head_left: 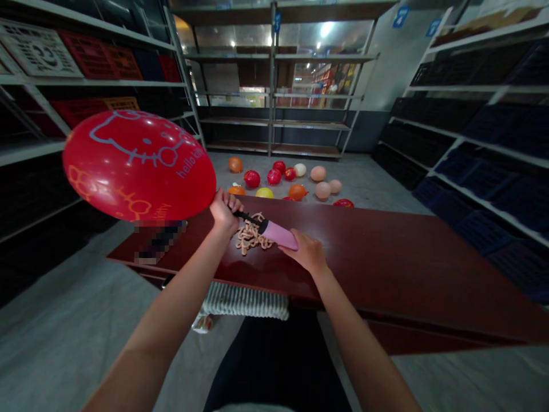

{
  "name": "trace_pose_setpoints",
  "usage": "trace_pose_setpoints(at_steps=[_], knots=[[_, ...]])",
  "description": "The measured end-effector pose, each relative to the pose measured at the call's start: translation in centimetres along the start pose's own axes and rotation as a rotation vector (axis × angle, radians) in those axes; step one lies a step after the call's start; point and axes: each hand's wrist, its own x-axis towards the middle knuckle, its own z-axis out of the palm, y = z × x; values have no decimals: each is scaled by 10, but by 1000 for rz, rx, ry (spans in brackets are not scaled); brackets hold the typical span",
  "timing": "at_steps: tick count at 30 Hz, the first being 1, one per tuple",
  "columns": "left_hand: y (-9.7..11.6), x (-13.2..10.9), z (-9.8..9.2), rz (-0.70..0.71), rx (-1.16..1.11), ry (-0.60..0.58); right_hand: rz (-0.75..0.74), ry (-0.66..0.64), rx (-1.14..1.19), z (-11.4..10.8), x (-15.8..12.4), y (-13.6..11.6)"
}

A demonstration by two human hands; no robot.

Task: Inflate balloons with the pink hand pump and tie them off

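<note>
from above, the left hand (223, 210) curls its fingers (228, 201) round the neck of a blown-up red hello kitty balloon (137, 166), pinching it onto the black nozzle of a pink hand pump (278, 234). the right hand (306, 253) lies over the pump's end, fingers pressed together. the pump sits just above a heap of limp tan balloons (253, 236) on a dark red table (386, 274). inflated balloons (274, 177) lie on the floor (364, 183) beyond, between metal shelves (274, 120).

Dim overhead light (326, 30) — glare on the balloon (139, 166), edges warped.
</note>
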Motion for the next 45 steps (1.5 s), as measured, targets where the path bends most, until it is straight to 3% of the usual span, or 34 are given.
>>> trace_pose_setpoints(at_steps=[5,10,16,24,28,31,34,37,41,45], knots=[[36,6,-18,3,-18,37,-51,-50,1,-4,-2,-1],[67,13,-32,-27,-23,-53,-75,-70,-2,-3,-3,-1],[81,13,-18,-29,40,-178,-64,-25,26,-4,-4,-2],[47,9,40,-49,62,-239,79,-4,80,-5,-1,5],[6,-4,67,-107,76,-327,178,10,123,-5,1,7],[-31,-13,78,-163,78,-397,250,33,138,-7,3,7],[-57,-17,80,-194,85,-349,300,54,134,-9,4,7],[-65,-15,77,-184,106,-260,312,37,120,-8,6,7],[-56,-8,59,-145,119,-204,265,23,105,-6,6,7],[-33,-2,27,-122,104,-121,139,-2,101,-4,4,4]])
